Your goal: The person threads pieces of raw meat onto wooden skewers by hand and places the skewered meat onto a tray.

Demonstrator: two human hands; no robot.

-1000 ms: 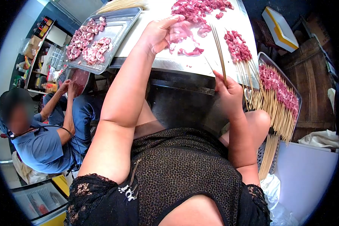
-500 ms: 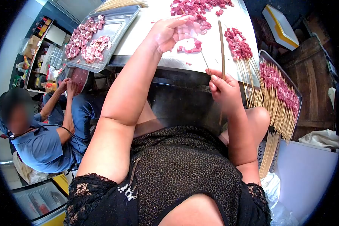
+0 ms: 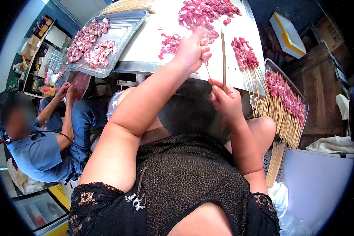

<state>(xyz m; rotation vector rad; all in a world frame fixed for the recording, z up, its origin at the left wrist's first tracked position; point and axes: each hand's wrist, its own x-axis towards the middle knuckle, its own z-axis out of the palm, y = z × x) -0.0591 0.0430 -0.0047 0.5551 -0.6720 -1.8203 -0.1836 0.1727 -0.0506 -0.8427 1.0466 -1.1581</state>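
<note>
My left hand (image 3: 193,48) is closed in a fist around the upper end of a thin skewer (image 3: 208,71), over the table's near edge. Meat threaded on that skewer is mostly hidden by the fingers. Lower and to the right, my right hand (image 3: 227,101) grips the skewer's bottom end, together with a bundle of bare bamboo skewers (image 3: 224,59) that points upward. Just beyond my left fist lies a heap of red meat pieces (image 3: 202,15). A smaller cluster of meat pieces (image 3: 170,44) sits left of the fist.
Loaded meat skewers (image 3: 244,53) lie at the table's right edge, beside a tray (image 3: 307,103) full of more. On the left, a metal tray (image 3: 124,41) holds meat chunks. A seated person (image 3: 39,149) works at far left. A white-and-yellow box (image 3: 288,35) stands back right.
My left hand was open above the table; it has come down and right and closed over the meat on the skewer. My right hand has shifted slightly left with the skewers.
</note>
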